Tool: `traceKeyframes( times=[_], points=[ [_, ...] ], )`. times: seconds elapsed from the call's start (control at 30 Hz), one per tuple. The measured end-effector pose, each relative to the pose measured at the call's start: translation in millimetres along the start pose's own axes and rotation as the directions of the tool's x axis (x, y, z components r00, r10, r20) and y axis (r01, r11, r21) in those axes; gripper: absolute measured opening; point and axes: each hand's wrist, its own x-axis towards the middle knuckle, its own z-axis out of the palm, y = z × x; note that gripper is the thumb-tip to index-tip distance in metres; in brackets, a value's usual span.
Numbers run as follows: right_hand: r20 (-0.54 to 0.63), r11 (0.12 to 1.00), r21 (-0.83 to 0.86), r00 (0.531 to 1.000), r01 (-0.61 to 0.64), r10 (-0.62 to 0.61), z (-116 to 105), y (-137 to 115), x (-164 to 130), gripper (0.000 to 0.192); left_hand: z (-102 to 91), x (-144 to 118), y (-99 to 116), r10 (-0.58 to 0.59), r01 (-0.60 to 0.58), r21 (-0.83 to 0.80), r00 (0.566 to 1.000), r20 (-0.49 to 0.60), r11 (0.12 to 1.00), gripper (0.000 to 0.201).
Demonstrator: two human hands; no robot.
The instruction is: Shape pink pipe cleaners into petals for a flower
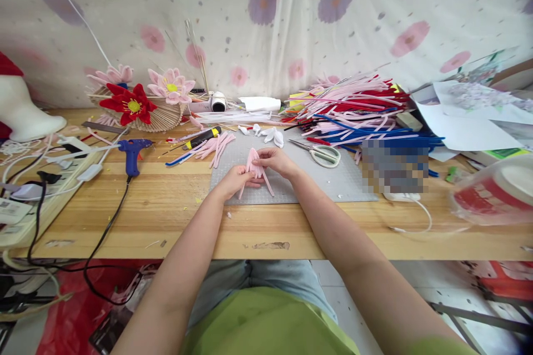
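Note:
Both hands hold a pale pink petal of bent pipe cleaners (255,165) above a grey cutting mat (300,188). My left hand (239,178) pinches its lower left part, and my right hand (272,161) grips its upper right side. Two loose pipe-cleaner ends hang down below the fingers. White petal shapes (272,136) lie on the mat just behind the hands. Cut pink pipe-cleaner pieces (216,147) are to the left, beside a yellow and black utility knife (203,137). Scissors with pale handles (325,155) rest on the right of the mat.
A blue glue gun (133,155) stands at left with its black cord trailing over the table edge, near a power strip (62,194). Finished flowers (132,105) sit behind it. Bundles of coloured pipe cleaners (353,105) and a red and white cup (495,194) are at right.

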Motion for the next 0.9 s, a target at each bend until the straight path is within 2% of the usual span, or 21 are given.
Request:
traceKeyframes(
  times=[0.1,0.2,0.37,0.47,0.53,0.63,0.7,0.9],
  points=[
    [-0.006,1.000,-0.002,1.000,-0.016,0.016,-0.9,-3.8,-2.6,0.028,-0.8,-2.0,1.4,-0.001,0.007,-0.060,0.995,0.097,0.998,0.009],
    [-0.039,1.000,0.006,0.999,-0.016,0.016,-0.3,-5.4,-3.7,0.029,-1.5,-2.0,1.7,-0.002,0.013,-0.079,0.992,0.127,0.997,0.011],
    [-0.115,1.000,0.023,0.993,0.014,-0.012,4.6,-1.1,-0.2,0.031,-0.6,0.0,0.6,-0.024,0.026,-0.094,1.000,0.018,0.995,0.010],
    [-0.124,0.998,0.005,0.991,0.055,-0.054,6.4,0.8,1.6,0.030,0.7,0.4,1.2,-0.037,0.036,-0.099,0.999,-0.007,0.994,0.010],
    [-0.107,0.997,-0.005,0.991,0.079,-0.079,6.3,0.6,1.4,0.030,1.9,0.4,2.0,-0.039,0.036,-0.079,0.999,-0.035,0.996,0.010],
    [-0.012,0.996,-0.011,0.996,0.090,-0.090,4.1,-1.2,-0.1,0.031,3.3,0.0,3.0,-0.023,0.021,-0.020,0.995,-0.098,1.000,0.010],
    [0.029,0.996,-0.028,0.996,0.088,-0.088,1.7,-2.2,-1.0,0.033,3.2,-0.5,3.7,-0.013,0.014,0.005,0.994,-0.106,1.000,0.011],
    [-0.024,0.988,-0.122,0.994,0.099,-0.102,-1.6,-1.7,-1.3,0.029,-0.2,-1.9,6.5,-0.055,0.055,-0.008,0.994,-0.095,0.998,0.016]
  ],
)
